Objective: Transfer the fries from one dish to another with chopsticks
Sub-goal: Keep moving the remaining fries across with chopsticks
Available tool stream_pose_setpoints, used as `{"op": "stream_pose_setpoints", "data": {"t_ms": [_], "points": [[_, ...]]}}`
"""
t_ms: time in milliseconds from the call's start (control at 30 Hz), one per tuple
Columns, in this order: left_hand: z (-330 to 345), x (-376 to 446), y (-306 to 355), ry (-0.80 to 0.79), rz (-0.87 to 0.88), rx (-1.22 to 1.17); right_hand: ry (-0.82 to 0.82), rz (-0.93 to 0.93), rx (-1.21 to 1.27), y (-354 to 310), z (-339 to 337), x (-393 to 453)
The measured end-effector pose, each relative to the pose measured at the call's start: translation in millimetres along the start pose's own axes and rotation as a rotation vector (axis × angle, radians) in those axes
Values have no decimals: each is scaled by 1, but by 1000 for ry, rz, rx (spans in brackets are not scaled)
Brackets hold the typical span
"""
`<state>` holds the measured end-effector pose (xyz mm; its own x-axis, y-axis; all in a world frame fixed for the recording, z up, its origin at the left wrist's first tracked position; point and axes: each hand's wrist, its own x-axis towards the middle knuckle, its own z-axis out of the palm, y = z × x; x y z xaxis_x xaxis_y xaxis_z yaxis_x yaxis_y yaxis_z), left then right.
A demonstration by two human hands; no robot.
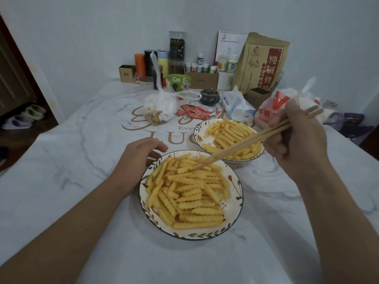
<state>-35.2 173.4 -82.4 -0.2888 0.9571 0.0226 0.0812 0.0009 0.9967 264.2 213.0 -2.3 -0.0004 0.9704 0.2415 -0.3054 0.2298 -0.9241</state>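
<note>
The left hand (141,158) rests on the surface (82,160) at the left rim of the near dish (235,203). Its fingers are loosely curled and hold nothing. It may be touching the rim, but that spot is hard to see.

The near dish sits in the middle of the surface, close to the near edge. It is piled with wavy fries (190,193). Just behind it, toward the right, sits the far dish (198,130), and it has a smaller pile of fries in it. The two dishes are almost touching.

The right hand (297,138) is up above the right side of the surface. Its fingers are curled around the chopsticks (246,143). The sticks slant down and to the left, over the far dish, and the tips reach the back of the pile in the near dish.

It looks like the step now is to pick up a fry. To do it well, pinch one fry near its middle, squeeze gently so it does not snap, and lift it slowly. Keep the left hand by the dish so it does not slide.

The tips blend in with the fries, so it is hard to tell if they have one yet. The right palm hides how the fingers hold the sticks.
</note>
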Motion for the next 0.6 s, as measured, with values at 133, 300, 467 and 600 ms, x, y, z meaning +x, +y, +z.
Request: {"op": "stream_pose_setpoints", "data": {"t_ms": [133, 300, 467, 600], "points": [[0, -2, 1, 7, 1, -7, -177, 39, -59, 2, 2, -4], [-1, -2, 0, 6, 6, -10, -203, 62, -53, 4, 6, -6], [-1, 0, 0, 2, 3, -3, 205, -121, -133, 14, 1, 4], [0, -1, 0, 0, -23, -4, 310, -197, -285, 30, 2, 5]]}}
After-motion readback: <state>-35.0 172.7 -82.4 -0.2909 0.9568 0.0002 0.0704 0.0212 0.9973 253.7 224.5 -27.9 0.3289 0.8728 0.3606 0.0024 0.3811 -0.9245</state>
